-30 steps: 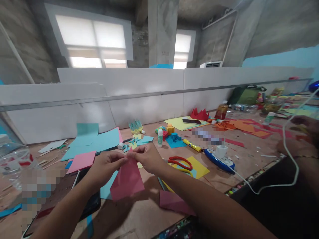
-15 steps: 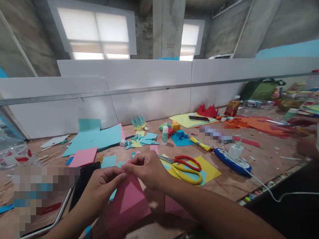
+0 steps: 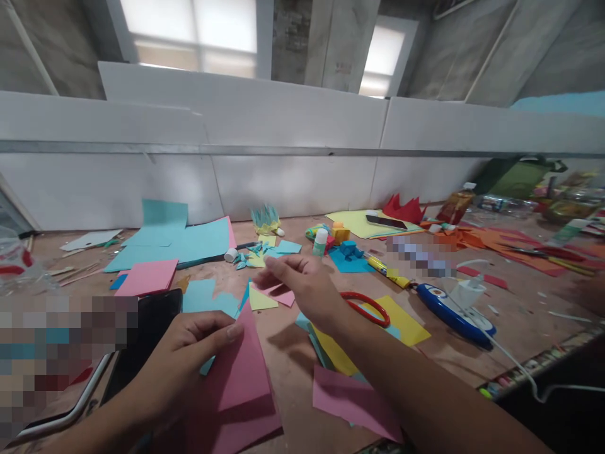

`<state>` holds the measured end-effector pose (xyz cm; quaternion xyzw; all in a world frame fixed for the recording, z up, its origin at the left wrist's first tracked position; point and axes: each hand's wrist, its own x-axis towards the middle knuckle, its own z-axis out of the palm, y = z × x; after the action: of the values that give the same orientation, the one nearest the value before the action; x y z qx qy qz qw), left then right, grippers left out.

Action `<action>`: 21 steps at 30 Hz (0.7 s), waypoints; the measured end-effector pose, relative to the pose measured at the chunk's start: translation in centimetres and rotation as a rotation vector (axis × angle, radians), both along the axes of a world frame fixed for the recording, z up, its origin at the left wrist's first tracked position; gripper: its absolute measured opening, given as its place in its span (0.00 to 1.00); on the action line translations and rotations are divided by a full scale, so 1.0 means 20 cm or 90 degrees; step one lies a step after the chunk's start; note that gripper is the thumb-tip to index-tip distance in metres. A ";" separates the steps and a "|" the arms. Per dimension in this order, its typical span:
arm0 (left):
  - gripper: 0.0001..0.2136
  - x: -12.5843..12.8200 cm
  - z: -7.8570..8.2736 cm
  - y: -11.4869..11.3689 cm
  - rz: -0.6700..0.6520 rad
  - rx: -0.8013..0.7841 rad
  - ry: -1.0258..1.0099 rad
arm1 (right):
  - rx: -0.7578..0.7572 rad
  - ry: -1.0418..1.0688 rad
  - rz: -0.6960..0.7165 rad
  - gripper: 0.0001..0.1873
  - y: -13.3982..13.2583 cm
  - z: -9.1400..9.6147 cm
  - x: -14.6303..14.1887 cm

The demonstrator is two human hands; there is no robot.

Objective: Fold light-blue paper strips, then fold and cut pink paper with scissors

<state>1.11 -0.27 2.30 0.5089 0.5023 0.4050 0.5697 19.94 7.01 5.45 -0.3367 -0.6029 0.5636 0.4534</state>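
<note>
My left hand [image 3: 201, 343] pinches the upper edge of a folded sheet of pink paper [image 3: 243, 372] between thumb and fingers. The sheet hangs down toward the table's front. My right hand [image 3: 302, 284] is off the sheet, its fingers stretched forward with nothing visible in them. Below it lie a small pale yellow paper piece [image 3: 263, 299] and a pink scrap [image 3: 286, 297]. My right forearm hides most of the scissors, leaving a red handle loop [image 3: 371, 307] in sight. Under that arm are yellow paper [image 3: 333, 350] and another pink sheet [image 3: 352, 400].
A glue stick [image 3: 320, 242] stands upright beyond my right hand. Blue sheets [image 3: 198, 243] lie at the back left, near a dark phone [image 3: 142, 340]. On the right are a yellow tube [image 3: 390, 272] and a blue-white power strip [image 3: 454, 315] with a cable.
My right hand has left the pink sheet and moved forward and right, its fingers opening out. My left hand still grips the sheet. The view has tilted down slightly.
</note>
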 end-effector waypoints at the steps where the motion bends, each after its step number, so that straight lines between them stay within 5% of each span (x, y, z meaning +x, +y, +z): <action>1: 0.18 0.00 0.00 0.00 0.008 0.006 -0.008 | 0.002 -0.024 0.056 0.18 -0.01 -0.01 0.00; 4: 0.18 0.01 0.00 0.01 0.024 0.017 -0.007 | 0.025 -0.085 0.122 0.13 -0.04 -0.04 -0.03; 14: 0.17 0.03 -0.04 -0.01 -0.158 -0.110 0.075 | -0.020 -0.067 -0.051 0.15 0.04 -0.08 -0.02; 21: 0.17 -0.01 -0.07 0.01 -0.157 -0.138 0.072 | 0.032 -0.112 0.015 0.17 0.06 -0.08 0.01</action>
<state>1.01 -0.15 0.88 0.5242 0.5080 0.2462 0.6376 20.06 8.11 3.89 -0.3664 -0.6579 0.5221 0.4004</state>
